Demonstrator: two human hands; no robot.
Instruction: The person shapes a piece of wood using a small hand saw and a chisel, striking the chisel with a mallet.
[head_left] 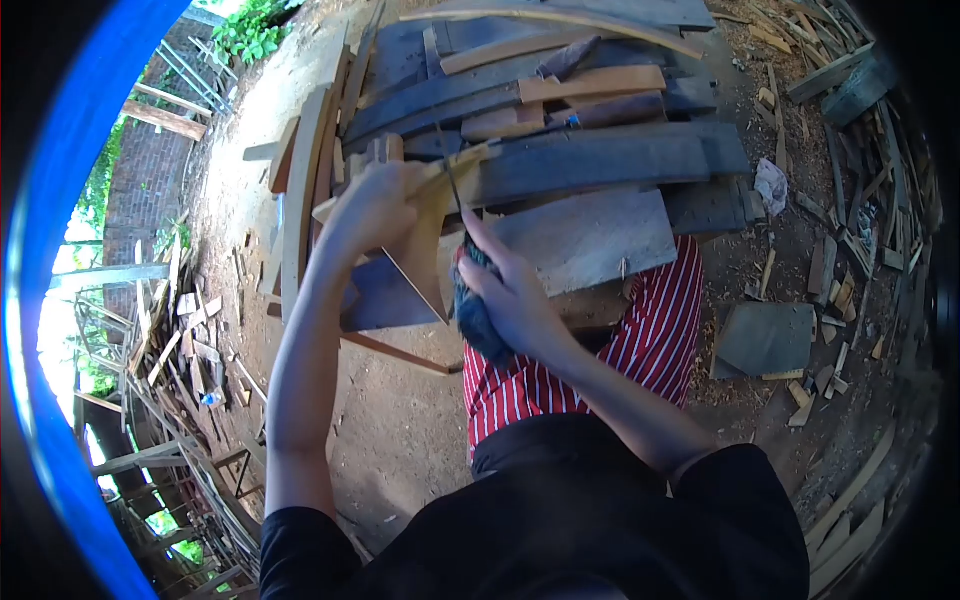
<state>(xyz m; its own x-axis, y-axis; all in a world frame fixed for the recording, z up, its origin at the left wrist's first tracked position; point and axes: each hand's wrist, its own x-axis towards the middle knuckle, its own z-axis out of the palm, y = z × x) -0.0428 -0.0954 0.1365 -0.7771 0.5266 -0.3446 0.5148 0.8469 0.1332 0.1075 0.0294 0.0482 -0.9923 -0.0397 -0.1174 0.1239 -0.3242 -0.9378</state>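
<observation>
Plank pile [600,160] on dirt ground [400,440]

Stacked planks [600,165], scraps [828,270] (brick wall [150,190] behind)

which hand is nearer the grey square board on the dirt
Right. The right hand, on a dark handle, sits left of the board; the left hand is farther left, holding pale wood.

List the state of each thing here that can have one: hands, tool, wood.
Left hand: closed around the upper end of the wood piece.
Right hand: closed on the tool's dark wrapped handle.
Wood piece: held, tilted, in front of the planks.
Tool: gripped, thin blade lying across the wood piece.
Planks: piled loosely, lying flat.
Scraps: scattered on the ground.
</observation>
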